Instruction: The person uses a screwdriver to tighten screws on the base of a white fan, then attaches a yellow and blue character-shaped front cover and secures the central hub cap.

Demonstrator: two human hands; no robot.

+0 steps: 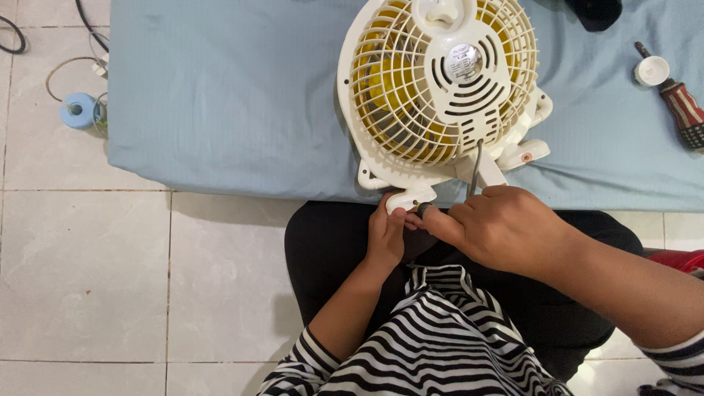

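Both hands meet at the near edge of the blue-covered table (220, 95). Left hand (386, 238) pinches a white foot tab on the fan (440, 88); right hand (502, 227) is closed around a thin grey tool shaft (475, 165), fingertips by the tab. Fan lies grille-up, cream cage, yellow blades inside, overhanging the edge above the person's lap. Small white cap (652, 70) and red-handled screwdriver (686, 110) lie far right. Blue tape roll (78, 110) on tiled floor.

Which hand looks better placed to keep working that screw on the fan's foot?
Probably the right hand: it grips a tool whose tip meets the fan foot. The left hand only steadies that foot.
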